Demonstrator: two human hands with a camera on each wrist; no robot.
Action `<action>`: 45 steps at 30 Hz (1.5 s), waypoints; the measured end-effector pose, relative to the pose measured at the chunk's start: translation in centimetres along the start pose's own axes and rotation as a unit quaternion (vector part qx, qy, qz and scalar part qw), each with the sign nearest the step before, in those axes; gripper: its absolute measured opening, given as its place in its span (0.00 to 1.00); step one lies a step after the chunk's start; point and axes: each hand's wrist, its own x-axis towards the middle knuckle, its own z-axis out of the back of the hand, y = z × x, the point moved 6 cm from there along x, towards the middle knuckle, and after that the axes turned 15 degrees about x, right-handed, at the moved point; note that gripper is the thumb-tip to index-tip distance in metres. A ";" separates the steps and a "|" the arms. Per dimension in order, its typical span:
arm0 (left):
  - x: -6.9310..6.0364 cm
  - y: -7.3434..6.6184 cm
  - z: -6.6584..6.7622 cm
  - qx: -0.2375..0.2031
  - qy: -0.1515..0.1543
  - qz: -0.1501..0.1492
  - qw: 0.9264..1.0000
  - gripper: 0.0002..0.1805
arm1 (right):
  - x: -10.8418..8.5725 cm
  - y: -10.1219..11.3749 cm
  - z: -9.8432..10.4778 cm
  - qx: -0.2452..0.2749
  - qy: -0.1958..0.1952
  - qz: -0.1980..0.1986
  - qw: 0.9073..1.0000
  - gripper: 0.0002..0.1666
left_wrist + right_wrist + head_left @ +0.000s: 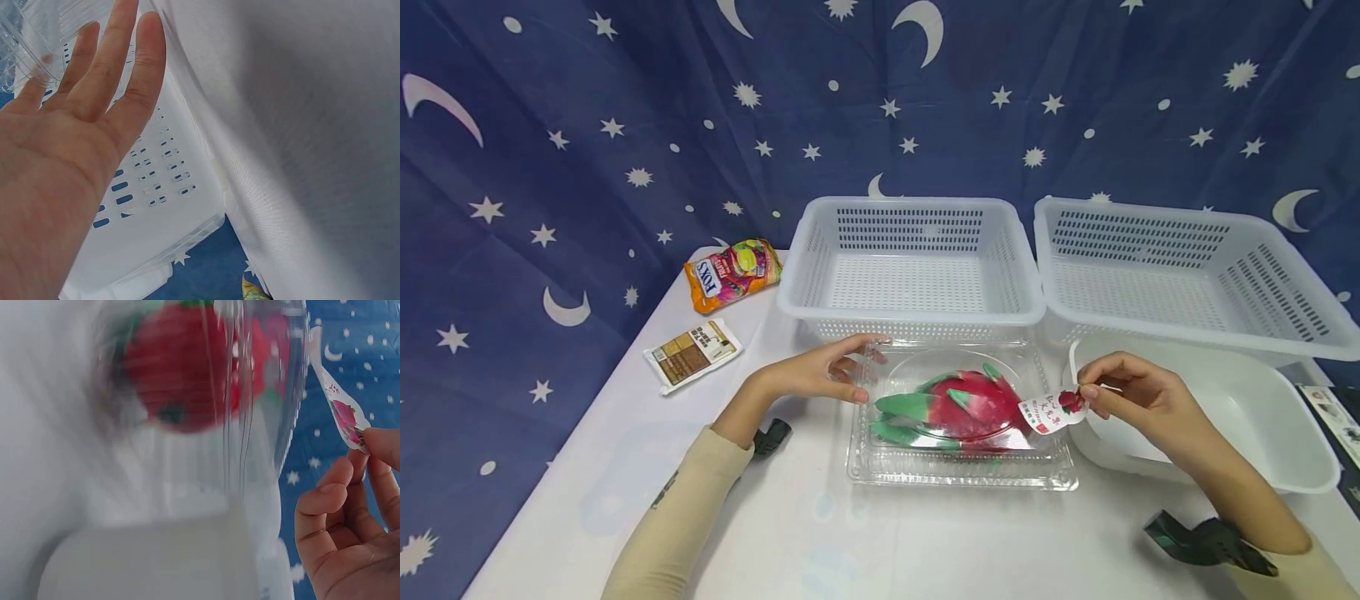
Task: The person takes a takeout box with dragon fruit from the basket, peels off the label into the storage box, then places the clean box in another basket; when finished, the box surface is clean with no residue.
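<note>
A clear plastic clamshell box stands on the table with a red dragon fruit with green leaf tips inside. My right hand pinches a white label with a printed dragon fruit between thumb and fingers, at the box's right side. The right wrist view shows the label upright beside the box wall; whether its far end touches the plastic I cannot tell. At the box's left edge, my left hand has its fingers loosely extended. In the left wrist view those fingers hold nothing.
Two white perforated baskets stand behind the box. A smooth white tub sits under and beyond my right hand. An orange candy bag and a brown-and-white packet lie at the left.
</note>
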 end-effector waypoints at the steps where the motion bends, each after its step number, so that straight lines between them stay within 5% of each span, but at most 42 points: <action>1: 0.0 0.0 0.0 0.000 0.000 0.000 1.000 0.48 | -0.2 -0.1 0.4 -0.009 -0.014 -0.009 1.000 0.14; 7: -0.1 0.0 0.0 0.001 -0.001 0.001 1.000 0.48 | -1.6 -0.7 3.1 -0.073 -0.097 -0.059 0.991 0.10; 12: -0.2 -0.2 0.0 0.001 0.000 0.001 1.000 0.48 | -2.6 -1.1 5.4 -0.201 -0.140 -0.103 0.964 0.13; 17: -0.1 -0.3 0.0 0.000 0.000 0.001 1.000 0.48 | -3.6 -1.1 7.4 -0.234 -0.167 -0.117 0.951 0.13; 24: -0.1 -0.2 -0.1 -0.003 0.003 0.002 1.000 0.49 | -4.5 -1.5 9.4 -0.250 -0.157 -0.129 0.947 0.11; 32: -0.1 -0.4 0.1 -0.003 0.000 0.009 1.000 0.49 | -5.4 -2.1 11.9 -0.295 -0.162 -0.195 0.921 0.12; 38: -0.2 -0.5 0.2 -0.002 -0.002 0.007 1.000 0.49 | -5.8 -2.9 13.4 -0.281 -0.180 -0.210 0.919 0.10; 45: -0.2 -0.5 0.1 -0.005 0.003 0.000 1.000 0.49 | -6.8 -4.2 14.4 -0.323 -0.174 -0.275 0.889 0.25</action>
